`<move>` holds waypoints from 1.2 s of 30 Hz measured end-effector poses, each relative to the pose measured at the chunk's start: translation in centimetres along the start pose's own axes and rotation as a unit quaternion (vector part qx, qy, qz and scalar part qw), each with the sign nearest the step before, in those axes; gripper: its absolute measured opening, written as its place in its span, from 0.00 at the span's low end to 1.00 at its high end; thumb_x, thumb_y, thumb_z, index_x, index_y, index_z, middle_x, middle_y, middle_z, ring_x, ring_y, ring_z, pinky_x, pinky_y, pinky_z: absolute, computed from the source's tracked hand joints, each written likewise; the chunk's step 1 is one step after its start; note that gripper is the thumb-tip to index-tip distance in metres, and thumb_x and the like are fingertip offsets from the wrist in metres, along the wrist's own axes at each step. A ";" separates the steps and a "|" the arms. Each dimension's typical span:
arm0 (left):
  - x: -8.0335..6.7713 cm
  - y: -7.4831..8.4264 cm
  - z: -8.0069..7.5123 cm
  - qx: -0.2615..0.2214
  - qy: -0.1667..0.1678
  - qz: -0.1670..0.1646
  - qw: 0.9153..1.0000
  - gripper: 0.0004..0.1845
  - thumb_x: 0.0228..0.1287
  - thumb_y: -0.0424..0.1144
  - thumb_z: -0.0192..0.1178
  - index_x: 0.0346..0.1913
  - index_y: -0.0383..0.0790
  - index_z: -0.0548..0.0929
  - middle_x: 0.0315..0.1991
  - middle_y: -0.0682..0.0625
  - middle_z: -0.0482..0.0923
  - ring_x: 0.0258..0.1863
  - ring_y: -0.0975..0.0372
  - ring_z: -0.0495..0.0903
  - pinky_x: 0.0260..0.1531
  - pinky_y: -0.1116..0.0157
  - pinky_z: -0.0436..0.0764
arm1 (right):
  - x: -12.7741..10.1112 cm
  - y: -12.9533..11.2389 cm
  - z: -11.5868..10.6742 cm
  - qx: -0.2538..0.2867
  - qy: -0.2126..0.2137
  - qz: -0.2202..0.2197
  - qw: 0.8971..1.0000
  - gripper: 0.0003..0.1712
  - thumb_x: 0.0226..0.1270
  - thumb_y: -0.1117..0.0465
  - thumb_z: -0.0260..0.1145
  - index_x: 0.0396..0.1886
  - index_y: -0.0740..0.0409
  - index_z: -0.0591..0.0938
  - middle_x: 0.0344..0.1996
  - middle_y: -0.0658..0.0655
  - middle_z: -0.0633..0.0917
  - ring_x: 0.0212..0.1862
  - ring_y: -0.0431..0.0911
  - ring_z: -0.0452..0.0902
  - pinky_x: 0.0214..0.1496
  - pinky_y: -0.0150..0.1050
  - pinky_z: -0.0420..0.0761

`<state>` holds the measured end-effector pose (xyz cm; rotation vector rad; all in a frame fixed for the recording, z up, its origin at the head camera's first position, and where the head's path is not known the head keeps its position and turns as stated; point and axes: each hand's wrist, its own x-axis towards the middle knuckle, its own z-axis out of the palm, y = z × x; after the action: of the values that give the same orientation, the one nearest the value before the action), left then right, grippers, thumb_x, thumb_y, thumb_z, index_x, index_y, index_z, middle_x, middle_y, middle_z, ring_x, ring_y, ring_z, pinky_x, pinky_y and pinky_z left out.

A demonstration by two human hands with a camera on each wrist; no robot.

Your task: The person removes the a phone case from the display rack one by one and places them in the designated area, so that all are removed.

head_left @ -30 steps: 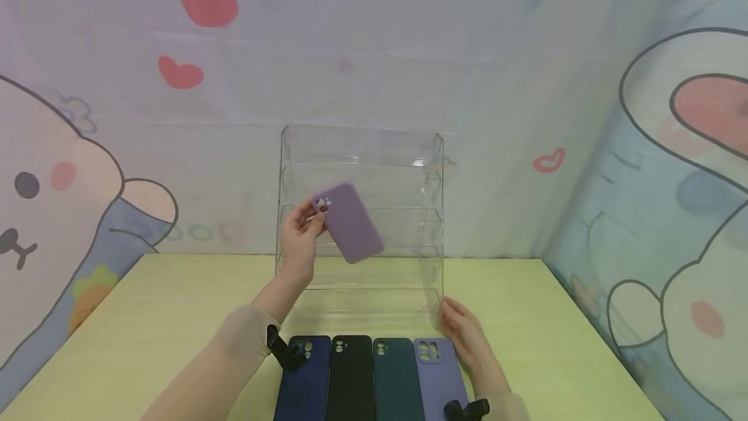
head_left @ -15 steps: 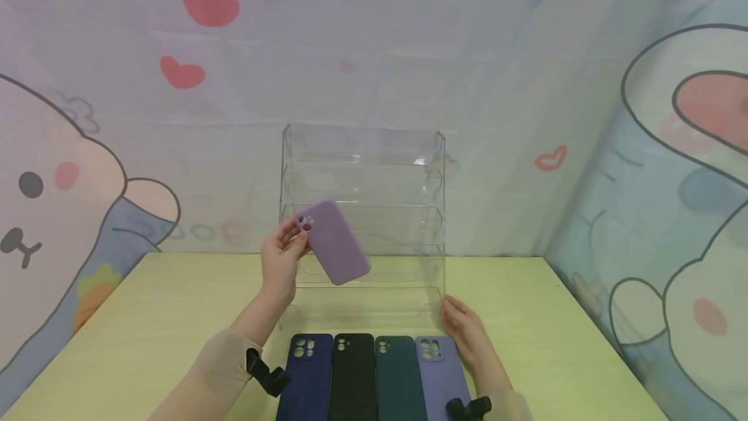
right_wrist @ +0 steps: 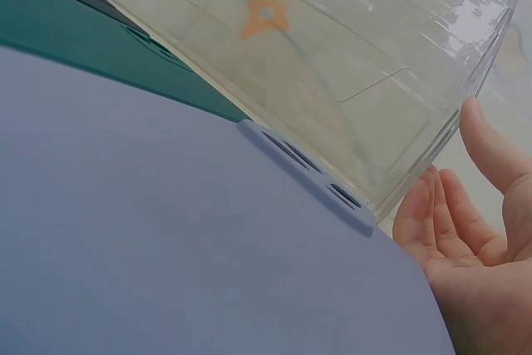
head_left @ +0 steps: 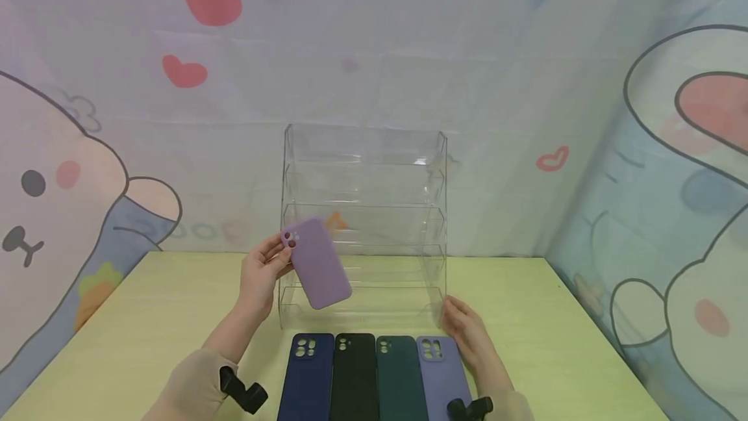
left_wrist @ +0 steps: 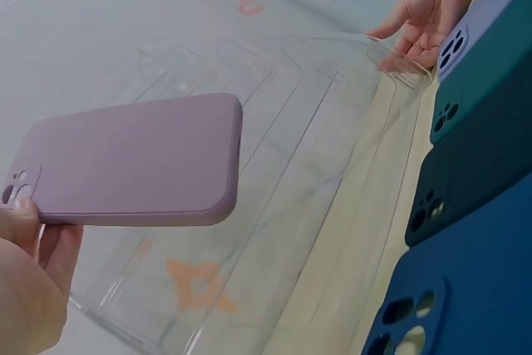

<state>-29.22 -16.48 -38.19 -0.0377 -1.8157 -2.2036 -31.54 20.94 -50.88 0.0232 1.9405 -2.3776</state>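
My left hand point(head_left: 261, 273) pinches the camera end of a lilac phone case point(head_left: 316, 263) and holds it tilted in the air in front of the lower left of a clear acrylic tiered rack point(head_left: 363, 167). In the left wrist view the lilac phone case point(left_wrist: 133, 162) lies flat above the clear acrylic rack point(left_wrist: 274, 147), my fingers point(left_wrist: 33, 268) at its corner. My right hand point(head_left: 467, 336) rests with straight fingers at the rack's front right corner. In the right wrist view my right hand point(right_wrist: 465, 247) touches the rack's edge point(right_wrist: 432, 147).
Several phone cases lie side by side on the yellow-green table point(head_left: 146, 317) before the rack: a navy case point(head_left: 306, 375), a black case point(head_left: 353, 375), a dark green case point(head_left: 400, 375) and a periwinkle case point(head_left: 441, 375). Cartoon-printed cloth walls point(head_left: 87, 148) enclose the table.
My left hand has brought the lilac case down and to the left, from the rack's middle shelves to its lower left. The right hand has stayed at the rack's corner.
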 end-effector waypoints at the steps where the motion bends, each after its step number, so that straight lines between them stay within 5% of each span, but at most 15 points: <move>1: 0.0 0.0 -0.3 0.006 -0.003 -0.005 1.000 0.23 0.70 0.27 0.52 0.66 0.25 0.65 0.40 0.62 0.78 0.36 0.73 0.82 0.40 0.73 0.83 | 0.0 0.0 0.0 -0.001 0.001 0.001 1.000 0.32 0.74 0.61 0.54 0.70 0.75 0.57 0.58 0.60 0.73 0.50 0.36 0.72 0.51 0.26 0.76; 18: -1.3 -0.3 -5.1 0.107 -0.095 -0.065 0.988 0.26 0.71 0.30 0.52 0.66 0.18 0.62 0.39 0.60 0.80 0.35 0.73 0.81 0.39 0.73 0.83 | 0.1 -0.1 0.1 0.000 0.012 0.014 1.000 0.33 0.73 0.60 0.56 0.70 0.74 0.59 0.58 0.59 0.74 0.51 0.37 0.73 0.51 0.27 0.76; 31: -2.5 -1.3 -8.4 0.183 -0.155 -0.145 0.960 0.28 0.71 0.31 0.52 0.65 0.13 0.57 0.51 0.36 0.80 0.35 0.68 0.83 0.38 0.68 0.85 | 0.2 0.0 0.1 0.009 0.008 0.011 1.000 0.33 0.74 0.61 0.55 0.70 0.75 0.57 0.48 0.50 0.79 0.48 0.35 0.74 0.51 0.27 0.76; 36: -2.9 -1.7 -9.4 0.195 -0.171 -0.171 0.951 0.27 0.70 0.30 0.53 0.64 0.13 0.61 0.50 0.37 0.82 0.35 0.65 0.84 0.38 0.65 0.85 | 0.2 0.1 0.0 0.014 0.012 0.012 1.000 0.31 0.75 0.63 0.54 0.69 0.75 0.57 0.43 0.46 0.79 0.47 0.35 0.74 0.50 0.27 0.76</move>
<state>-25.36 -24.65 -42.35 -0.0250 -2.5990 -2.1016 -31.76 20.89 -51.02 0.0768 1.9068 -2.4000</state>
